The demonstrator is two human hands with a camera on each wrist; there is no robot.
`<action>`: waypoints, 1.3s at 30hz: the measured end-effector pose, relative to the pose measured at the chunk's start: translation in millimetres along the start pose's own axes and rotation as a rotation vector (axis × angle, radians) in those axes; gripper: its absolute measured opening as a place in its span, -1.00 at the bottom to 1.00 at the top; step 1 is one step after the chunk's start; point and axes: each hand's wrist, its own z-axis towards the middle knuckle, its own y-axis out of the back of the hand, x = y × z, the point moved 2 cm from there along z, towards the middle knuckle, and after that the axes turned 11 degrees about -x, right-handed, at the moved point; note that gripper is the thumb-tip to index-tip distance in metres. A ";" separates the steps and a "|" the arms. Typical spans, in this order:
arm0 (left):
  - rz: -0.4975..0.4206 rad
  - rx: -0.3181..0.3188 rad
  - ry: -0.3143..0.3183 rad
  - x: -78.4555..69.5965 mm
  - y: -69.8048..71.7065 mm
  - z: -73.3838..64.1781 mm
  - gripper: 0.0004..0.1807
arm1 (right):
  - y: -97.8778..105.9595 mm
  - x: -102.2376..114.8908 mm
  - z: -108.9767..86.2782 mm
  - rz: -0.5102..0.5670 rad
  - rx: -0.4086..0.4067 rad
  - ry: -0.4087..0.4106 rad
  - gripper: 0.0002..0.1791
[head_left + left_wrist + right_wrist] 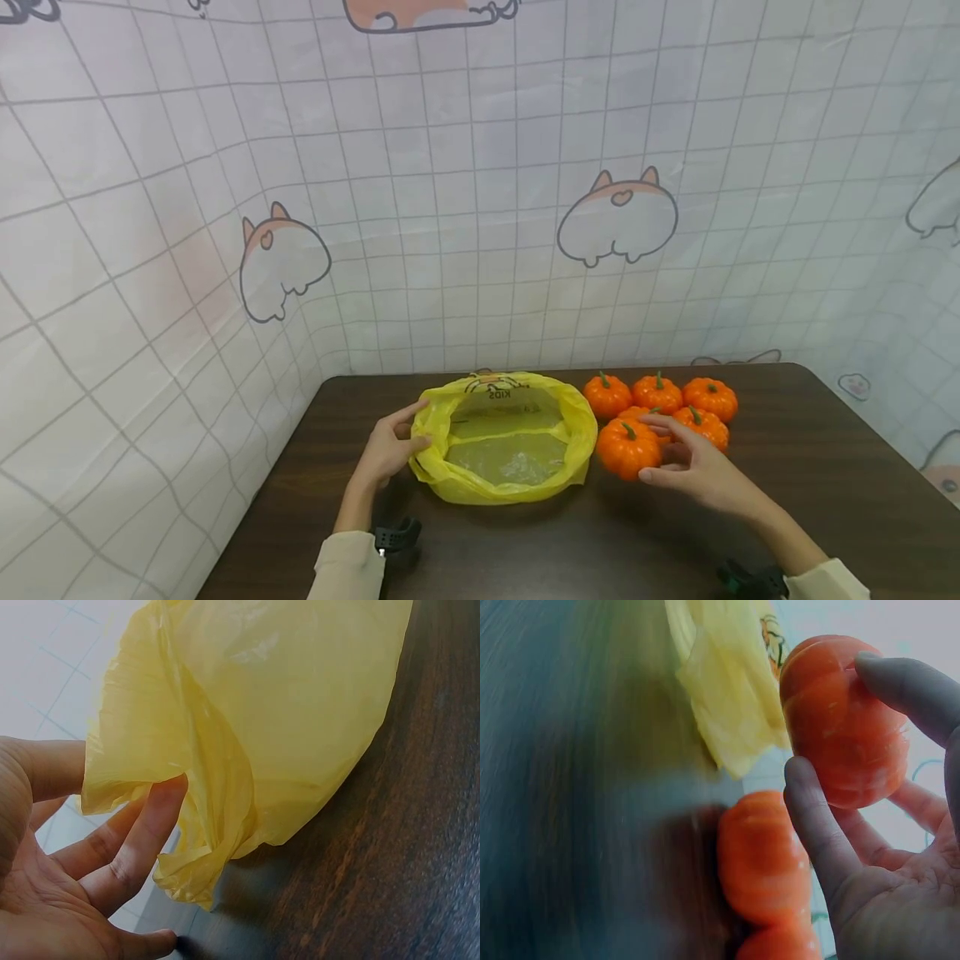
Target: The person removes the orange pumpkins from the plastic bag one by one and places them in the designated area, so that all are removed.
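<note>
A yellow plastic bag (506, 492) stands on the table with its mouth spread wide and its rim folded outward. My left hand (389, 447) pinches the bag's left rim; in the left wrist view, fingers (142, 832) lie on both sides of the thin film. My right hand (701, 471) grips a small orange pumpkin (628, 451) with a green stem, beside the bag's right edge. The right wrist view shows thumb and fingertips around this held pumpkin (844, 724), raised over the table. Behind it sit several more orange pumpkins (710, 400), partly covered by the hand.
The dark wooden table (525, 550) carries the bag and the pumpkin group at its back right. A white grid-patterned cloth (465, 250) with cartoon animals hangs behind and along the left side. Black bands (397, 535) circle both wrists.
</note>
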 end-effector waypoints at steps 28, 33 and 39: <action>0.014 0.003 -0.008 0.9 -0.5 1.9 -0.33 | 51.7 -36.4 -15.3 -0.187 0.090 -0.005 -0.25; 0.016 0.000 -0.013 -0.2 0.1 0.7 -0.34 | 58.6 -39.3 -18.2 -0.219 0.102 0.024 -0.29; 0.006 -0.008 -0.009 -1.8 0.5 -0.7 -0.34 | 65.0 -37.8 -19.0 -0.261 0.119 0.038 -0.31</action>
